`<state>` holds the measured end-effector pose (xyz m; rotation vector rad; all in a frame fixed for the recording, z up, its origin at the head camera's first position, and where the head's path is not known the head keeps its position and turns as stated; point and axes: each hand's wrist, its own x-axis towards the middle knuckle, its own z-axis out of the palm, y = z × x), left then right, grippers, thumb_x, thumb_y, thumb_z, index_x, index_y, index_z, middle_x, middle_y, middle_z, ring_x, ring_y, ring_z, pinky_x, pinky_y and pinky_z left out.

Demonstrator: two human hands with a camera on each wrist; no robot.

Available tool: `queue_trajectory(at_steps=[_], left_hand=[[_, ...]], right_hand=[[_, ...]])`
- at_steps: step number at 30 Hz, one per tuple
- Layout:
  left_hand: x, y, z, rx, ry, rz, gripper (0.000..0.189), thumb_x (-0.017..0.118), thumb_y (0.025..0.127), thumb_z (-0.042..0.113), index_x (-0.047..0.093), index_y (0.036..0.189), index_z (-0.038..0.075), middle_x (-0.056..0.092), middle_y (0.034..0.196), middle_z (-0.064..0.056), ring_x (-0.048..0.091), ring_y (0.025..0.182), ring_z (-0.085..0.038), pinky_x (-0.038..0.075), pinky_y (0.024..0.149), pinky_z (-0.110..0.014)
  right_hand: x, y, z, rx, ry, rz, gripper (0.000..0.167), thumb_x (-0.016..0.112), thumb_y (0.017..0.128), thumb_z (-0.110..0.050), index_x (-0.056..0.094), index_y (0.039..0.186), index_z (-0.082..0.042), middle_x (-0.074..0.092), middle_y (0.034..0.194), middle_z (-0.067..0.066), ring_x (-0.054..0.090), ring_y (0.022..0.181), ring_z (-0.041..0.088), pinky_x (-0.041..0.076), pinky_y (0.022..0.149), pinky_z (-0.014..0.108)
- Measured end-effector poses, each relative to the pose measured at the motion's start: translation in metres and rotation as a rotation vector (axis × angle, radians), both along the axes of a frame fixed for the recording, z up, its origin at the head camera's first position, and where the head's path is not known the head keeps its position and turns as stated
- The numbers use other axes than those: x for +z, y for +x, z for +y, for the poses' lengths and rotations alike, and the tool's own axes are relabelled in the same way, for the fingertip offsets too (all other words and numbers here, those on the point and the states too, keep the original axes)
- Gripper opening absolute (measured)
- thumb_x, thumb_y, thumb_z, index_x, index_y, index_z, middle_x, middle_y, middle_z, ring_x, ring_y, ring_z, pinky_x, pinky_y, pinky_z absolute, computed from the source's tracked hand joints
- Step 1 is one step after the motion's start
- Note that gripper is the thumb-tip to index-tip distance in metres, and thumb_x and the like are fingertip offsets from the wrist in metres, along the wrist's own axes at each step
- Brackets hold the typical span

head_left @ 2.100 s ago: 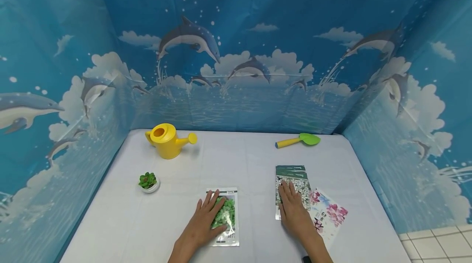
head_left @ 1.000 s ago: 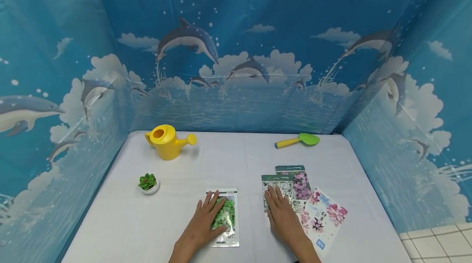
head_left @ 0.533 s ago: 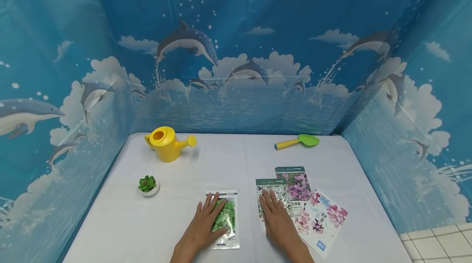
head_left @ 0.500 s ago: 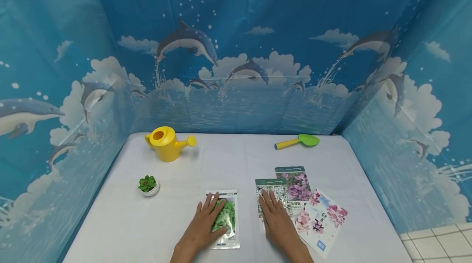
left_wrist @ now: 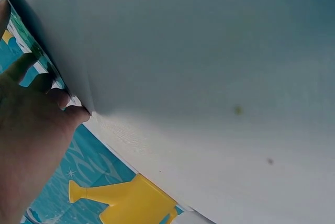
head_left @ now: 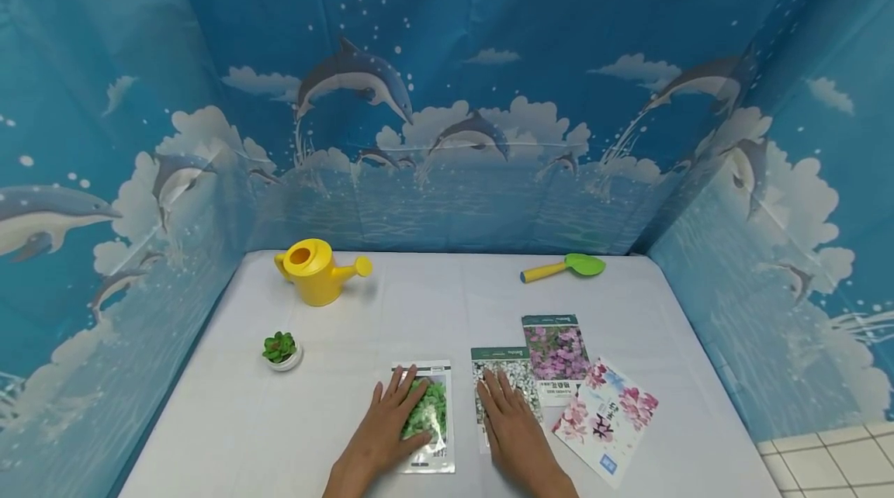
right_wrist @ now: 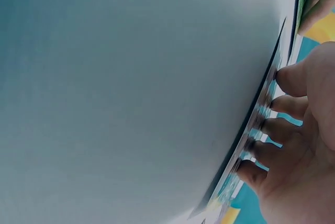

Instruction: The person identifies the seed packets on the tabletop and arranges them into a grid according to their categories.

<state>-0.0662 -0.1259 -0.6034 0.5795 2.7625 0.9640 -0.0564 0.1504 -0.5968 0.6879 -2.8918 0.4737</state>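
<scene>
My left hand (head_left: pixel 382 427) rests with spread, straight fingers on a seed packet with green leaves (head_left: pixel 434 405), covering its left side. To its right, my right hand (head_left: pixel 513 428) lies flat on a seed packet with white flowers (head_left: pixel 513 364), its fingertips (right_wrist: pixel 248 169) pressing on the surface in the right wrist view. A gap of cloth separates these two packets. Behind and right of the right hand is a purple-flower seed packet (head_left: pixel 559 351). The pink-and-white packet (head_left: pixel 618 424) sits tilted nearest the right wrist, overlapping the lower corner of the purple one.
On the white-covered table (head_left: pixel 447 296), a yellow watering can (head_left: pixel 317 277) stands at the back left, with a small potted succulent (head_left: pixel 281 349) in front of it. A green toy shovel (head_left: pixel 583 264) with a yellow handle lies back right. Dolphin-printed curtains (head_left: pixel 447 195) enclose three sides.
My right hand has slid the white-flower packet leftward and toward me, off the purple-flower packet, which is now uncovered. My left hand stays on the green-leaf packet.
</scene>
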Motion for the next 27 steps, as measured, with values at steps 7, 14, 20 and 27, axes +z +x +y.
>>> queue_trajectory(at_steps=[7,14,20,27], left_hand=[[-0.003,0.001,0.001,0.009,-0.016,-0.014,0.085,0.08,0.095,0.045,0.043,0.167,0.016,0.025,0.178,-0.013,0.016,0.164,-0.045,0.016,0.127,-0.075],[-0.006,0.001,0.001,0.013,-0.016,0.0,0.086,0.079,0.095,0.046,0.043,0.167,0.018,0.024,0.179,-0.012,0.015,0.164,-0.043,0.016,0.127,-0.074],[-0.012,0.001,0.001,0.009,-0.005,0.032,0.087,0.08,0.094,0.046,0.043,0.167,0.019,0.026,0.178,-0.013,0.018,0.164,-0.043,0.017,0.125,-0.077],[-0.015,0.0,0.001,0.012,-0.031,0.031,0.088,0.08,0.094,0.048,0.041,0.169,0.023,0.024,0.179,-0.01,0.018,0.165,-0.041,0.016,0.126,-0.075]], right_hand=[[0.002,0.006,-0.005,-0.014,0.019,-0.038,0.053,0.069,0.104,-0.02,0.059,0.152,-0.001,0.048,0.166,0.017,0.044,0.154,0.041,0.046,0.118,0.06],[0.003,0.011,-0.006,-0.003,0.019,-0.007,0.053,0.072,0.102,-0.022,0.062,0.149,-0.002,0.052,0.163,0.017,0.048,0.15,0.04,0.052,0.111,0.058],[0.004,0.015,-0.006,0.007,0.031,-0.058,0.054,0.071,0.103,-0.023,0.06,0.152,-0.004,0.049,0.166,0.015,0.046,0.153,0.038,0.052,0.111,0.057],[0.006,0.017,-0.006,0.009,0.041,-0.07,0.053,0.069,0.104,-0.023,0.06,0.153,-0.004,0.049,0.166,0.014,0.045,0.154,0.037,0.052,0.112,0.056]])
